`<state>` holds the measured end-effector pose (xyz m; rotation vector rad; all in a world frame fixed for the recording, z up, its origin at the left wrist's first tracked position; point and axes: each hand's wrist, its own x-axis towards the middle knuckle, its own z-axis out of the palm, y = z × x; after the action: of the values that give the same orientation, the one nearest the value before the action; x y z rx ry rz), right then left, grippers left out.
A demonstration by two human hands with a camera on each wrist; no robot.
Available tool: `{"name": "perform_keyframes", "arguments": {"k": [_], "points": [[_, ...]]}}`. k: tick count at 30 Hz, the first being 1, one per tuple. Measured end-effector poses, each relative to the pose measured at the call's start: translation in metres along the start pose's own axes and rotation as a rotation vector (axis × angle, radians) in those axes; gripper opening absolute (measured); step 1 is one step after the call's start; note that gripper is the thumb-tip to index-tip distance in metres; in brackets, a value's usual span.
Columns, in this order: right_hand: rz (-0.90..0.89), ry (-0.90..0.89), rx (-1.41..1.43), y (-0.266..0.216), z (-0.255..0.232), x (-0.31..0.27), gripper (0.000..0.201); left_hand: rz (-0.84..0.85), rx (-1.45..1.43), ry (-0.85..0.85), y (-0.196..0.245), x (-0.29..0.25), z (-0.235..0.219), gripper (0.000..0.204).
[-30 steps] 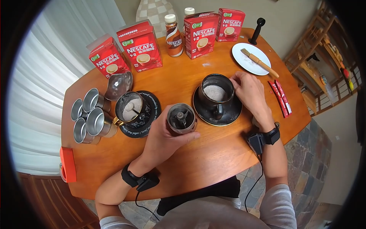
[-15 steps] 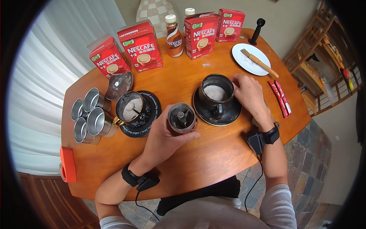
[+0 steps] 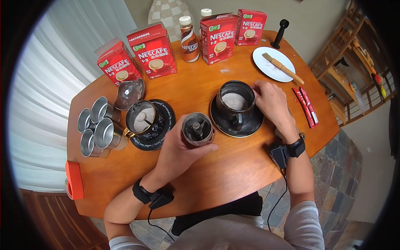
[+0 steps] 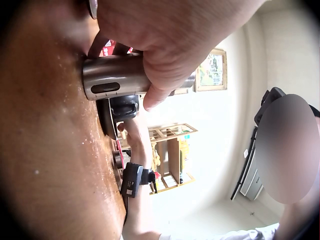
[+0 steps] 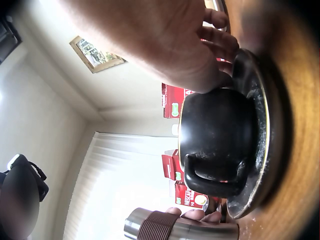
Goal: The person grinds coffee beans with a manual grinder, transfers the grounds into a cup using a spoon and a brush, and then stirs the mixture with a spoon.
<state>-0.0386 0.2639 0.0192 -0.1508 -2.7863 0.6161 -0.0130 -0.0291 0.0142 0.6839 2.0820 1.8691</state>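
My left hand (image 3: pixel 177 150) grips a metal hand coffee grinder (image 4: pixel 112 77) with a brown ribbed band. The grinder stands upright, its base at the tabletop in the left wrist view; its uncovered top shows a shaft and bladed piece inside. To its right, a black cup (image 3: pixel 236 102) holding pale powder sits on a black saucer (image 3: pixel 254 128). My right hand (image 3: pixel 273 102) rests against the cup's right side, its fingers loosely bent by the rim. A second black cup (image 3: pixel 141 118), with powder and a spoon in it, stands left of the grinder.
Several metal cups (image 3: pixel 106 133) and a clear bowl (image 3: pixel 130 95) stand at left. Red Nescafe boxes (image 3: pixel 156 54) and a bottle (image 3: pixel 190 41) line the back. A white plate (image 3: pixel 260 62) bears a brush (image 3: pixel 283 67); red sachets (image 3: pixel 306 107) lie at right.
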Motion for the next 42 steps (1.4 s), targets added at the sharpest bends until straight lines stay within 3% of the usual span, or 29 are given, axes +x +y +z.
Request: {"name": "perform_keyframes", "arguments": {"k": [42], "points": [[-0.001, -0.025, -0.025, 0.0001, 0.0014, -0.0005, 0.022, 0.038, 0.03, 0.003, -0.0022, 0.0002, -0.0007, 0.049]]}}
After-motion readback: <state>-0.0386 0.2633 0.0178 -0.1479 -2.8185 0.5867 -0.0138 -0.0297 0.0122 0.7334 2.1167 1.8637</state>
